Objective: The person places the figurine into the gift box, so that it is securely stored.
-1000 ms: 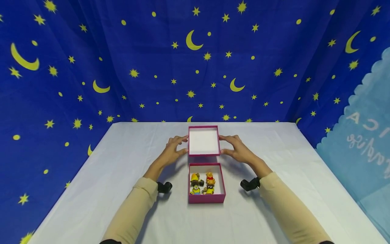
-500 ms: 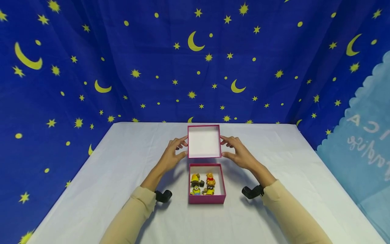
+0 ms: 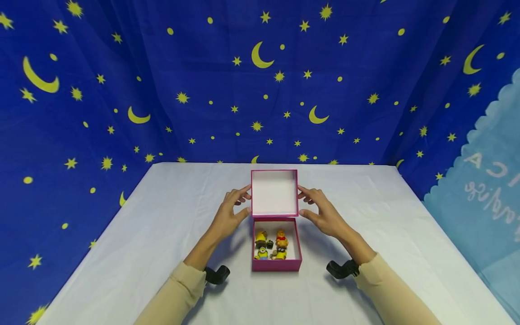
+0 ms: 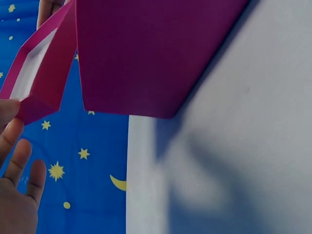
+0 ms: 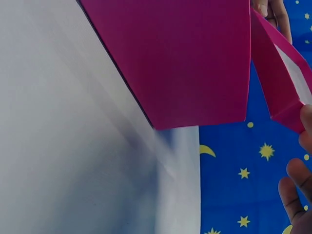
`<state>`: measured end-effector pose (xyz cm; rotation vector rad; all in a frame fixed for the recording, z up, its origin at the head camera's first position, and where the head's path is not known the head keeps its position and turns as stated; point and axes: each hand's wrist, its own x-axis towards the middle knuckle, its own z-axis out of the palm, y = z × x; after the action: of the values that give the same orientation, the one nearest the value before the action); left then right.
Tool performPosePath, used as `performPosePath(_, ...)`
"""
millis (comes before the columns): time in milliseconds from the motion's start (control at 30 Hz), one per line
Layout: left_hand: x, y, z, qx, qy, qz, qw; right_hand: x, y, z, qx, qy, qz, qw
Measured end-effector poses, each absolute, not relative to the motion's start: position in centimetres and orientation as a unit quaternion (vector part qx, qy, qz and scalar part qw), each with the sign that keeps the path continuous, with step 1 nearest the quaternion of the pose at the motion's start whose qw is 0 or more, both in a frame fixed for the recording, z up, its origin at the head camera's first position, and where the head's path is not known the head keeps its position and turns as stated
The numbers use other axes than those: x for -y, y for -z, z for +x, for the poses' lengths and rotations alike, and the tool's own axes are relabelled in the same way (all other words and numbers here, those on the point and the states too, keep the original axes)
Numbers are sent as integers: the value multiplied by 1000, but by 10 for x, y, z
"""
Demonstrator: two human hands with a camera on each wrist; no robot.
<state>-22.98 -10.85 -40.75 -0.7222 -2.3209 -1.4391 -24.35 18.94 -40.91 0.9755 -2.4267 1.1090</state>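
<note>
Both hands hold a square pink box lid by its opposite sides, its white inside facing me. My left hand pinches the left side between thumb and fingers; my right hand does likewise on the right. The lid is tilted up at the far edge of an open pink box. Inside the box lie small toy figures: a Pooh bear, a yellow figure and two Minions, one goggled, one dark-topped. In the left wrist view the lid stands off the box wall.
A white cloth covers the table. Behind it hangs a blue curtain with yellow moons and stars. A light blue lettered cloth hangs at the right. Black wrist cameras sit on both wrists.
The lid has come nearer to me, its lower edge now close at the box's far rim, and it looks larger. Both hands moved with it, holding on. The box and figures stayed put.
</note>
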Motion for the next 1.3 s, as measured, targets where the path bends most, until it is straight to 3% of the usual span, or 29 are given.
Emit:
performPosePath(267, 102, 390, -201, 799, 510, -248, 198, -191, 413, -228, 837, -410, 330, 153)
performPosePath(467, 99, 380, -182, 775, 539, -255, 211, -179, 390, -199, 825, -455, 303, 142)
performPosePath(1067, 97, 403, -169, 749, 634, -153, 120, -184, 421, -196, 778, -564, 250, 121)
performPosePath(1300, 97, 419, -171, 732, 654, -152, 114, -182, 424, -188, 760, -602, 218, 111)
